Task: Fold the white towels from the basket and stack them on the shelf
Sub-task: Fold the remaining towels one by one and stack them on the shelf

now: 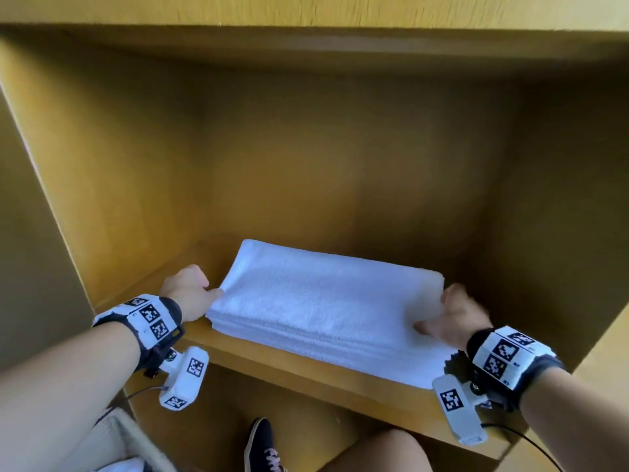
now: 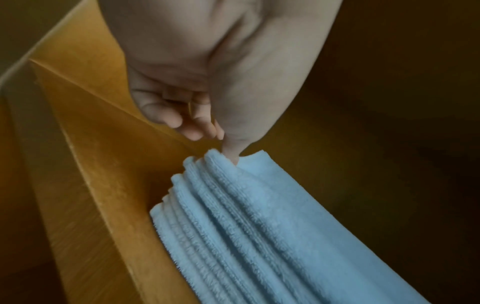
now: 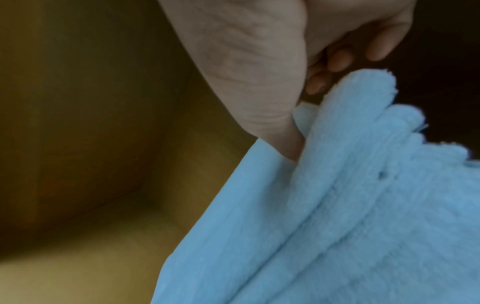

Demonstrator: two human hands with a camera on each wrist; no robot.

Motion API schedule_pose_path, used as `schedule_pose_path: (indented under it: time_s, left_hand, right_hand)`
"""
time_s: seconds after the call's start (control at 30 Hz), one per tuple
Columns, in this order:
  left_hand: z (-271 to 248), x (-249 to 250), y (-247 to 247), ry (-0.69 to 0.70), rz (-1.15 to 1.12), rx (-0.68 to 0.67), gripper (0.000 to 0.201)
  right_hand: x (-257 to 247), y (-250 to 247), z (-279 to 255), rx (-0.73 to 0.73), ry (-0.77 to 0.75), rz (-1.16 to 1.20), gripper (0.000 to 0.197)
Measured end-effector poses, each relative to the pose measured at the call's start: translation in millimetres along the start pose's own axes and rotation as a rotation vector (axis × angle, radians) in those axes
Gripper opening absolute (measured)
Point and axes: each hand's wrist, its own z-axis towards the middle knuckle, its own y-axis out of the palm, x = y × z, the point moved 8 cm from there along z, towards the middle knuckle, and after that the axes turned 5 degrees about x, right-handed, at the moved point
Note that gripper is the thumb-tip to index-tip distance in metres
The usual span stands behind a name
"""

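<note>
One stack of folded white towels lies on the wooden shelf, near its front edge. The layers sit too close together to count. Two hands are at the stack, one at each end. The left hand pinches the top layer at the left corner, thumb on top. The right hand pinches the top layer at the right end, thumb pressed into the cloth. One dark shoe shows below the shelf.
</note>
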Motion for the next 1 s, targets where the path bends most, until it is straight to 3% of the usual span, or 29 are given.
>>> schedule_pose_path:
  time_s: [0.13, 0.2, 0.4, 0.6, 1.0]
  left_hand:
    - [-20, -4, -12, 0.027, 0.022, 0.003, 0.024]
    - [-31, -6, -13, 0.045, 0.006, -0.035, 0.021]
    - [-67, -31, -17, 0.040, -0.043, -0.083, 0.030]
    - [-99, -76, -22, 0.002, -0.080, -0.094, 0.026]
    - [-146, -229, -18, -0.189, -0.103, -0.094, 0.032]
  right_hand:
    - [-22, 2, -25, -0.026, -0.171, -0.215, 0.032]
    - [-33, 14, -37, -0.054, -0.253, -0.327, 0.025]
    - [-72, 57, -68, -0.088, -0.450, -0.438, 0.032]
    - [-120, 104, -99, -0.237, -0.552, -0.259, 0.028]
    - [-211, 230, -186, -0.520, -0.767, -0.117, 0.036]
